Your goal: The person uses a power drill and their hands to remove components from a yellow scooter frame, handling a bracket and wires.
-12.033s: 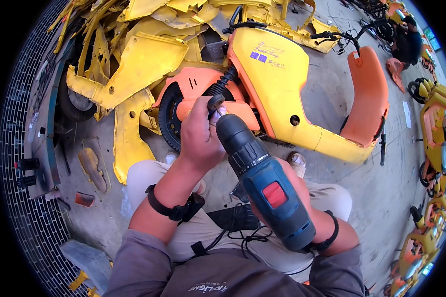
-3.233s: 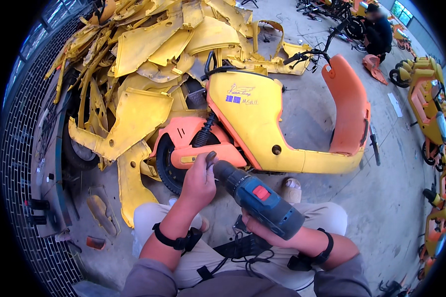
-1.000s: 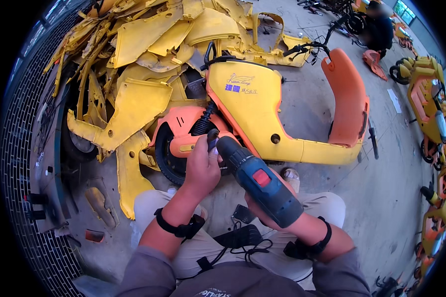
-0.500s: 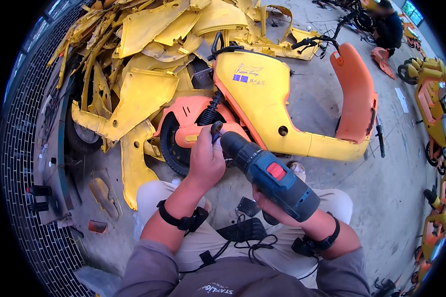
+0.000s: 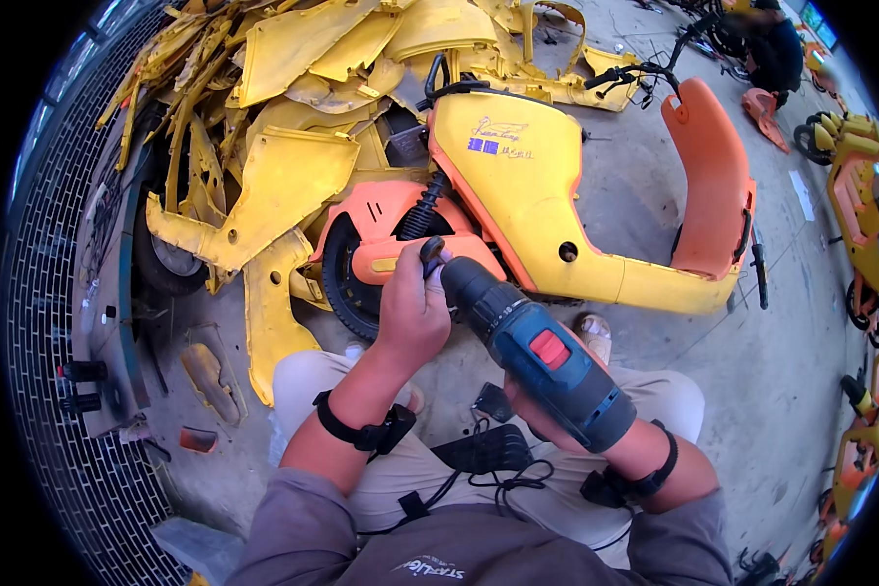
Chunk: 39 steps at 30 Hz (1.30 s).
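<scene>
My right hand [image 5: 540, 414] is wrapped round the handle of a dark blue cordless drill [image 5: 547, 366] with a red switch on top. The drill's black chuck points up and left, toward my left hand [image 5: 412, 311]. That hand is closed, thumb and fingers pinching a small dark piece with a rounded end [image 5: 432, 254] right by the chuck tip; its exact kind is too small to make out. Just beyond my hands stands a yellow and orange scooter [image 5: 513, 190], its rear wheel [image 5: 347, 278] and black spring shock absorber [image 5: 423, 207] nearest my left hand.
A heap of yellow body panels [image 5: 303, 59] rises at the far left. A low bench [image 5: 107, 322] runs along the brick wall. More scooters [image 5: 859, 205] line the right side. A person [image 5: 774, 54] crouches at the far right. Black cables [image 5: 503, 479] lie across my lap.
The whole view has shifted slightly, so the scooter sits a little farther right. Both hands keep their grips, with the drill and the small dark piece in nearly the same positions.
</scene>
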Tool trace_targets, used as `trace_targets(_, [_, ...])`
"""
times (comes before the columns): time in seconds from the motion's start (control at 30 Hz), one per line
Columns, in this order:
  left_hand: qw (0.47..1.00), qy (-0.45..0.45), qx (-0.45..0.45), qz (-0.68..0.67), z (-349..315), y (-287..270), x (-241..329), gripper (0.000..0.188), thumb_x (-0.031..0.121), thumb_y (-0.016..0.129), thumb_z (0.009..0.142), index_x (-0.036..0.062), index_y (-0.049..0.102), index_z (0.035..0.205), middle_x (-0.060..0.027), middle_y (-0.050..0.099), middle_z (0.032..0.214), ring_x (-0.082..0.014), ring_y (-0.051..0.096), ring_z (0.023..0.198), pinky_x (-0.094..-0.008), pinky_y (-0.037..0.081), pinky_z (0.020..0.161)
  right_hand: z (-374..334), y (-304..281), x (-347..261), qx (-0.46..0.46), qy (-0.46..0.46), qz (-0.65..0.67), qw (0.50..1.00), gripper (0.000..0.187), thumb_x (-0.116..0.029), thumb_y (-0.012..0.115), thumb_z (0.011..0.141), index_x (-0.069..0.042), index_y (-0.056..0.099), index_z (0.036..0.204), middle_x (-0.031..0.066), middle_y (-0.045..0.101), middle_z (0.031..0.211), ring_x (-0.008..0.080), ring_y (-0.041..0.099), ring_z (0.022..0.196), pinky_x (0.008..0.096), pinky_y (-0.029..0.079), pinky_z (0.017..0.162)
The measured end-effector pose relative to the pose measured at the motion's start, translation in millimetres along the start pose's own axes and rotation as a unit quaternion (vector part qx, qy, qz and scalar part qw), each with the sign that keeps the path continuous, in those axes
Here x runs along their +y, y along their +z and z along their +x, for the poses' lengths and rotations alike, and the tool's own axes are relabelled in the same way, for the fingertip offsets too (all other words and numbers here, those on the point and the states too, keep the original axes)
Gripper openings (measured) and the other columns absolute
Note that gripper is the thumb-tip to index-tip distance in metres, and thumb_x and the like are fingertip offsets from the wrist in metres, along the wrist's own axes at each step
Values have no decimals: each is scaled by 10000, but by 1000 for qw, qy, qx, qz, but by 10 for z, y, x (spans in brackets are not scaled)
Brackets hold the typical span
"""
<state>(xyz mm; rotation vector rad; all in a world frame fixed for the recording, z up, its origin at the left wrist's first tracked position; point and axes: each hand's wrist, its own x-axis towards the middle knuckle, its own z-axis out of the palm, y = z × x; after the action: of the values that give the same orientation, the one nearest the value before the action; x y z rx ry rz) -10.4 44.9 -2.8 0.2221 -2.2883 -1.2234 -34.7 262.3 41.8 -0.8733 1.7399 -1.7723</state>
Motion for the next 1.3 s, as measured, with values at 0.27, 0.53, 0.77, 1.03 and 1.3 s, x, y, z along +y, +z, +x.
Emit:
trace_targets(0.27, [999,14,-6,-33,-26,65,-86,193,-43,507,905,18,492,1087,-119,626,910,-233,641,838,-325,512,778,-59,13,-117,-5,88,67,994,508,52,644,787,-50,487,1259,50,601,1036,123,611,926,268,510,812])
trace_targets(0.53, [962,-7,-28,-271,2,92,-38,176,-51,528,915,42,457,1046,-82,595,904,-151,595,831,-301,500,794,-93,-44,-135,-49,148,119,981,503,40,696,773,-49,492,1224,65,598,1028,138,619,896,264,529,733])
trace_targets(0.77, [949,15,-30,-314,7,121,-23,128,-19,522,941,54,470,1032,-119,600,914,-236,613,891,-424,489,926,-89,5,-159,-55,53,59,995,392,-26,585,886,-54,473,1261,90,596,1027,175,630,876,291,538,718])
trace_targets(1.03, [933,18,-20,-358,2,143,-3,129,-27,522,938,55,474,1026,-125,604,914,-240,617,884,-411,501,905,-163,-69,33,-89,93,12,992,669,-102,715,793,-110,422,1393,123,630,1163,242,649,1021,322,489,879])
trace_targets(1.3, [948,-97,-68,-295,-104,12,191,172,26,491,967,32,470,1138,-79,592,952,-150,599,891,-286,499,804,-41,-135,-170,-55,38,-83,994,669,-51,712,790,-88,427,1394,93,627,1151,187,641,995,294,492,864])
